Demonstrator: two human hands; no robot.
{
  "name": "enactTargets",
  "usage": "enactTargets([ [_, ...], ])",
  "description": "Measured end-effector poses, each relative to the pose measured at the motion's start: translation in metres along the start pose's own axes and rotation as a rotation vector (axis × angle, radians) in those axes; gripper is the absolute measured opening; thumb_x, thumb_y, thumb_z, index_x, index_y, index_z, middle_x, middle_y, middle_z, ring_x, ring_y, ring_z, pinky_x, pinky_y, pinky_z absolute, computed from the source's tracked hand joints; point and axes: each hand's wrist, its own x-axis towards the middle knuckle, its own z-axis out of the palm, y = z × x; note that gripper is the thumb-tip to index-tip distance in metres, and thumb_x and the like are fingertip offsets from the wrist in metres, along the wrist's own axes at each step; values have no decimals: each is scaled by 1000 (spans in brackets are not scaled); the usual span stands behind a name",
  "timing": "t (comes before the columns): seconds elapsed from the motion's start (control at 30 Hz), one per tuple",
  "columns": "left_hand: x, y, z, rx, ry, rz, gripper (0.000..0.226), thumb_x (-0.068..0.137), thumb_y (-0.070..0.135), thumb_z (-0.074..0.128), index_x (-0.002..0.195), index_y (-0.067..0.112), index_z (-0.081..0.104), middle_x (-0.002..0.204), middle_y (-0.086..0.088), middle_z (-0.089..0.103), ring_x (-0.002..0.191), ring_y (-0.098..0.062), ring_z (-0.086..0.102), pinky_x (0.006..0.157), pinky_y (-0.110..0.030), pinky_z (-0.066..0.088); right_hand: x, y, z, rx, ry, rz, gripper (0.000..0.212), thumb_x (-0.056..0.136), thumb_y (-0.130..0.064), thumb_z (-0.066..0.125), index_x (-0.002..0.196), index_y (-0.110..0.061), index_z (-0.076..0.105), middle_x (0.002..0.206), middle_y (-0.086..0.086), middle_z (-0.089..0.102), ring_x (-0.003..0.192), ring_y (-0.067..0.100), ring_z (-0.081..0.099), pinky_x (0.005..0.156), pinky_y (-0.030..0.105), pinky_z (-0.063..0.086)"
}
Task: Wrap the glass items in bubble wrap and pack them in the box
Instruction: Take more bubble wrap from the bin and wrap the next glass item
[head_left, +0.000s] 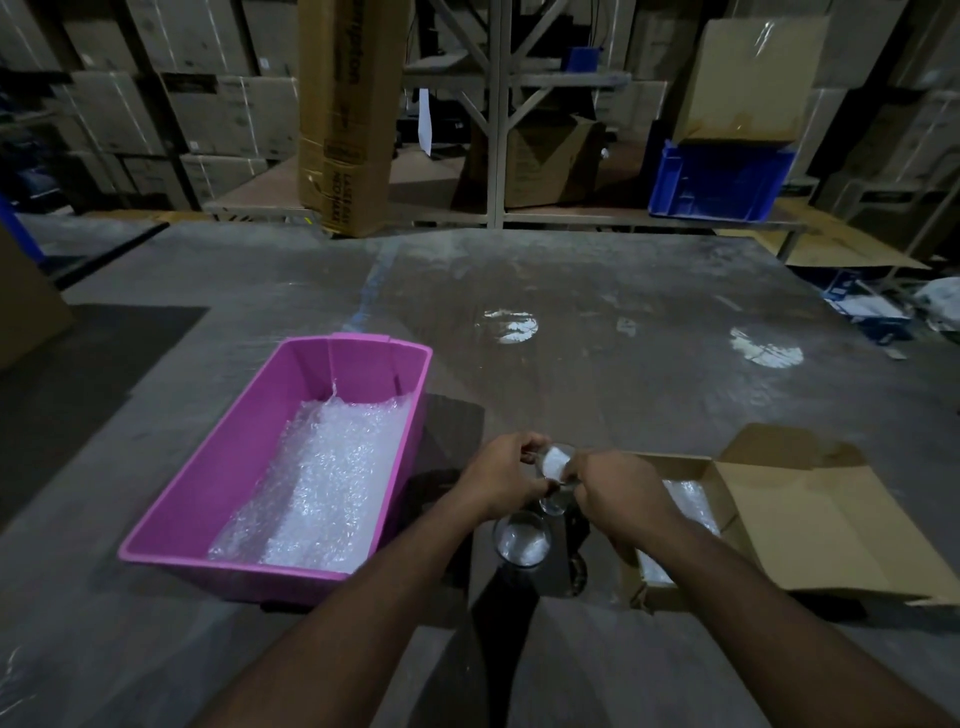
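My left hand (506, 475) and my right hand (615, 486) meet over the floor and both pinch a small clear glass item (553, 462) with a white patch on it. Just below the hands stands a clear drinking glass (521, 540), upright on the floor. A pink plastic bin (244, 467) to the left holds a sheet of bubble wrap (322, 483). To the right lies an open cardboard box (810, 514), its flaps spread, with bubble wrap (688, 501) inside, partly hidden by my right forearm.
Grey concrete floor (623, 322) stretches ahead with bright light reflections. A tall cardboard carton (348, 114) leans at a metal rack behind. A blue crate (719, 179) sits on the rack's low shelf at the right. Stacked cartons line the back.
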Motion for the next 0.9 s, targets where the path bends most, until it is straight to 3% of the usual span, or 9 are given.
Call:
enactTargets([
  [0.1,-1,1,-2,-3,1,5,59,77,18,86,132,18,64,123,7,70,110,-6,64,98,-28,53,2,13,-7,170,-1,54,35,91,-17,51,112,-32,74,108,-3,75,92,20,69,76,31,53],
  [0.27,-2,1,-1,-42,5,27,53,77,17,85,127,20,66,118,9,71,107,-3,65,95,-24,52,3,12,0,187,79,-34,45,93,-12,51,128,-36,65,134,-11,65,112,15,65,84,28,50],
  [0.43,-4,-2,0,-102,24,18,59,75,18,85,130,17,65,119,6,72,107,-4,67,95,-29,56,-1,7,10,235,60,-92,38,92,-27,55,126,-39,66,130,-12,68,107,13,68,91,30,52],
  [0.57,-6,-4,1,-130,31,20,60,76,18,86,132,16,64,121,5,71,109,-3,66,94,-26,56,-2,8,15,224,57,-87,53,84,-30,36,126,-39,67,132,-11,67,106,18,69,90,32,54],
  [0.7,-6,-3,0,-120,23,24,61,78,20,87,134,17,63,124,6,69,110,-2,64,95,-22,54,1,10,21,231,39,-73,51,88,-25,37,128,-38,65,135,-10,65,107,20,69,90,36,55],
  [0.83,-7,0,-1,-103,24,27,58,79,20,87,132,17,64,122,7,69,109,-1,63,97,-25,54,-3,10,26,252,51,-65,60,85,-46,19,129,-41,58,130,-9,67,105,19,69,90,34,55],
  [0.9,-7,1,-1,-94,28,32,59,79,20,87,132,17,63,121,6,69,109,-2,63,96,-22,53,-7,12,25,261,45,-54,47,95,-48,27,133,-45,53,126,-9,69,101,16,69,89,31,54],
])
